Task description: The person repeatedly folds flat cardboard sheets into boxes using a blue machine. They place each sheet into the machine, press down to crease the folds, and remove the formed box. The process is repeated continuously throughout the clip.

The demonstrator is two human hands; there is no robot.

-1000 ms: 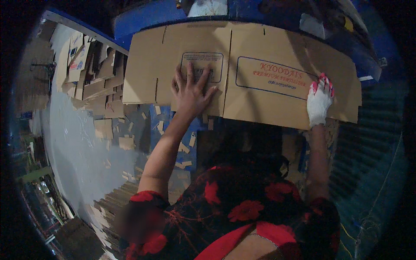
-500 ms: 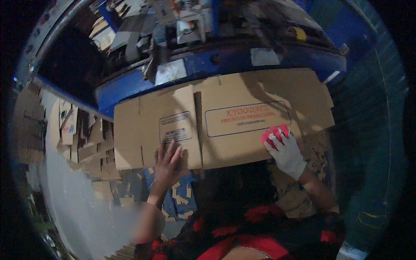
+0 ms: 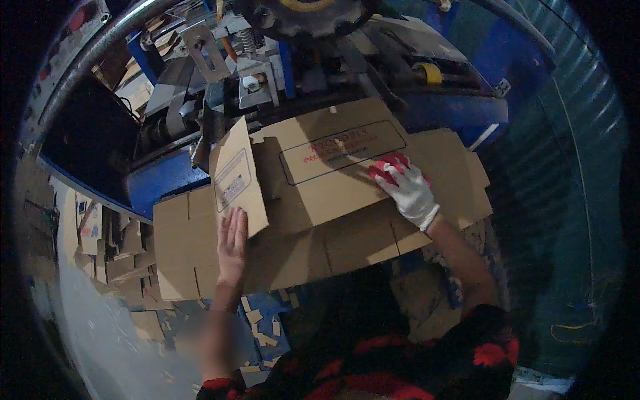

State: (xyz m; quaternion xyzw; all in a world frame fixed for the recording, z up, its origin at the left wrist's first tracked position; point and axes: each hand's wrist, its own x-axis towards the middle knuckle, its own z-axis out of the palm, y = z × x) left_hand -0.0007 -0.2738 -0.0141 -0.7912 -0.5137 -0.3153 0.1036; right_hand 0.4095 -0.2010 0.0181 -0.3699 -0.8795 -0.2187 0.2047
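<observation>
A brown printed cardboard carton blank lies partly on the blue machine's front, its far edge reaching in among the machine parts. Its narrower left panel is folded up and tilts at a crease. My bare left hand touches the lower edge of that panel, fingers stretched out. My right hand, in a white glove with red fingertips, rests spread on the right part of the printed panel. Under the blank lies another flat cardboard sheet, plain on the side that shows.
Ahead stands the blue machine with metal brackets, rollers and a dark toothed wheel. Stacked cardboard pieces stand at the left. Small cardboard scraps litter the floor. A green corrugated wall runs along the right.
The printed blank has moved forward into the machine, baring the sheet beneath. Its left panel has lifted and tilted. Both hands have gone forward with it, and the view has shifted.
</observation>
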